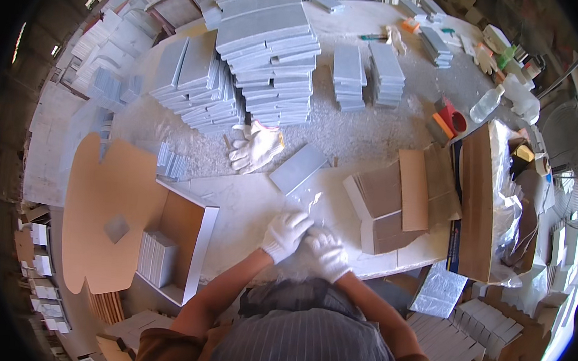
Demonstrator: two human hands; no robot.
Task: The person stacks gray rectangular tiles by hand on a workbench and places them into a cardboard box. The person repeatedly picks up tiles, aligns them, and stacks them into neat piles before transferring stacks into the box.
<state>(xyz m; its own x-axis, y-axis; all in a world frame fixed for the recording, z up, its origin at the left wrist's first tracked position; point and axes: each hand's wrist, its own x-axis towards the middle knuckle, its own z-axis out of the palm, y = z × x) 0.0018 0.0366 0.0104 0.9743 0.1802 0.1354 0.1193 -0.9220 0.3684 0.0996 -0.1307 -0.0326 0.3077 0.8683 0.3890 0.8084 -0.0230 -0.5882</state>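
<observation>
Both my hands wear white knit gloves and meet over the pale work surface close to my body. My left hand has its fingers bent together at a piece of clear plastic film, seen mostly by its glints. Close beside it, my right hand is closed, its fingertips at the near end of the film. Just beyond the film lies a flat grey tile, set at a slant. Farther off, a spare pair of white gloves rests in front of the tile stacks. What lies under my fingers is hidden.
Tall stacks of grey tiles stand at the far left, with smaller stacks to their right. An open carton holding tiles is at left. Folded cardboard and a large box are at right, near a bottle.
</observation>
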